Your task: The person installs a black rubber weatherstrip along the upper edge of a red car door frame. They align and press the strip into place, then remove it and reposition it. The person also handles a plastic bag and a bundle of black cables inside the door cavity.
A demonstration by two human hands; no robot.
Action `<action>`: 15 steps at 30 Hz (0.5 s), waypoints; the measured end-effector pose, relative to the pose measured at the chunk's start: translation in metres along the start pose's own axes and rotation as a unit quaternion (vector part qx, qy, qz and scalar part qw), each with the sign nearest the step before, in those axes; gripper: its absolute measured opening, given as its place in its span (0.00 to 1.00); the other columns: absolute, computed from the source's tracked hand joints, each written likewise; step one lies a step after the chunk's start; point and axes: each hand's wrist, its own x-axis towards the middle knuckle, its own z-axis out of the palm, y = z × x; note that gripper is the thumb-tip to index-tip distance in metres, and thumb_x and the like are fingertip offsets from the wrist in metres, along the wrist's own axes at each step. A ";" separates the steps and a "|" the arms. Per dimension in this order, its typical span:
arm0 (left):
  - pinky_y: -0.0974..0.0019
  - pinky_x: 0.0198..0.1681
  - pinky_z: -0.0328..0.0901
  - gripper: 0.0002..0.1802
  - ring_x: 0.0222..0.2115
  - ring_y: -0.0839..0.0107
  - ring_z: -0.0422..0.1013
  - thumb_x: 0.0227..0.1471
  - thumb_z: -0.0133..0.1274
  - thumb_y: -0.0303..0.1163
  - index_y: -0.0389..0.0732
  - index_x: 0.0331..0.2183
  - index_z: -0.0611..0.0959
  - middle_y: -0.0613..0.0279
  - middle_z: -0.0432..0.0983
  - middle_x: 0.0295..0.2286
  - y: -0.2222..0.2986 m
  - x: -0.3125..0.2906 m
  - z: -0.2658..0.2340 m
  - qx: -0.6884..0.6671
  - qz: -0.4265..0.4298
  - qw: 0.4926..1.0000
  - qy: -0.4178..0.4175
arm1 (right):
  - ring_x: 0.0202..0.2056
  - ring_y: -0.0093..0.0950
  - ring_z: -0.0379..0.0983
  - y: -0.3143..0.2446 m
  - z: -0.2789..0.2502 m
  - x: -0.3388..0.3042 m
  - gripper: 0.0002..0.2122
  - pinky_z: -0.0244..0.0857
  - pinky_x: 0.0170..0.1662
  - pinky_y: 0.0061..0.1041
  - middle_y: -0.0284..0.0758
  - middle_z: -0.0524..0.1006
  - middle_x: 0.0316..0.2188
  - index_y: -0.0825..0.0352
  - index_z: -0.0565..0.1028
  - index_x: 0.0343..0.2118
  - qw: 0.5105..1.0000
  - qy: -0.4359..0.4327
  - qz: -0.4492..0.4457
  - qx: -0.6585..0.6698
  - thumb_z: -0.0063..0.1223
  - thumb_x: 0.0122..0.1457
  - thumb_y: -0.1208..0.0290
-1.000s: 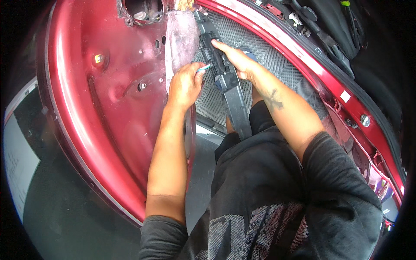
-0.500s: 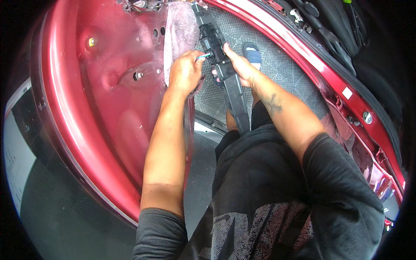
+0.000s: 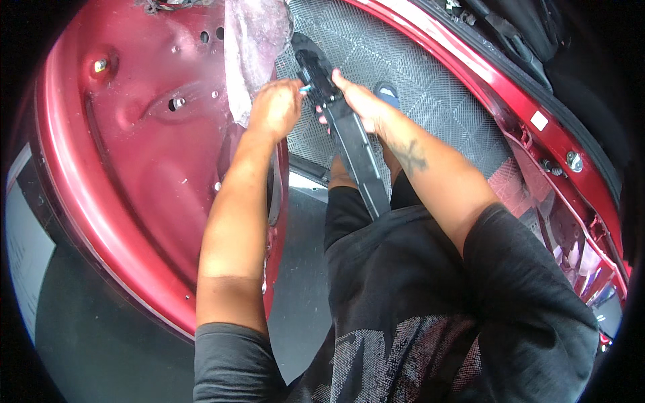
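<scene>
My right hand (image 3: 359, 104) grips a long black plastic trim piece (image 3: 363, 164) by its edge, thumb on top. The lower end of the piece reaches to the front of my shirt. Its upper section looks like a switch panel (image 3: 321, 84) with raised black parts. Beside that section my left hand (image 3: 275, 107) is closed in a pinch. A small light-blue piece (image 3: 305, 88) sticks out from its fingertips and meets the panel's side. Whether it is a plug or a tool tip cannot be made out.
A bare red car door panel (image 3: 154, 148) stands open on my left, with a cloudy plastic sheet (image 3: 252, 54) hanging at its edge. The red door sill (image 3: 470, 87) curves along the right. Under me lies a grey patterned floor mat (image 3: 403, 74).
Both hands and the black trim piece have shifted slightly left in view, and the piece has tilted. The door and sheet also appear further left. Both grips stay the same.
</scene>
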 end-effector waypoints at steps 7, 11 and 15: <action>0.40 0.51 0.72 0.15 0.46 0.34 0.80 0.68 0.57 0.38 0.35 0.45 0.87 0.34 0.84 0.42 -0.014 0.033 -0.007 0.016 -0.069 0.993 -0.090 | 0.38 0.34 0.85 0.001 -0.012 0.009 0.29 0.82 0.40 0.41 0.41 0.84 0.42 0.68 0.77 0.55 0.997 -0.063 -0.043 0.030 0.43 0.79 0.41; 0.40 0.50 0.72 0.14 0.46 0.34 0.80 0.67 0.58 0.37 0.36 0.45 0.87 0.34 0.84 0.40 -0.020 0.034 -0.010 0.021 -0.031 0.994 -0.103 | 0.35 0.32 0.84 0.013 0.004 -0.002 0.25 0.81 0.38 0.36 0.40 0.84 0.41 0.65 0.75 0.60 0.998 -0.011 -0.067 0.009 0.43 0.80 0.46; 0.41 0.48 0.74 0.15 0.43 0.35 0.81 0.64 0.61 0.38 0.36 0.44 0.88 0.34 0.85 0.38 -0.025 0.031 -0.005 0.030 -0.007 0.993 -0.109 | 0.35 0.32 0.84 0.028 0.010 -0.007 0.25 0.81 0.38 0.35 0.40 0.84 0.42 0.64 0.74 0.64 0.997 0.008 -0.077 0.029 0.43 0.81 0.47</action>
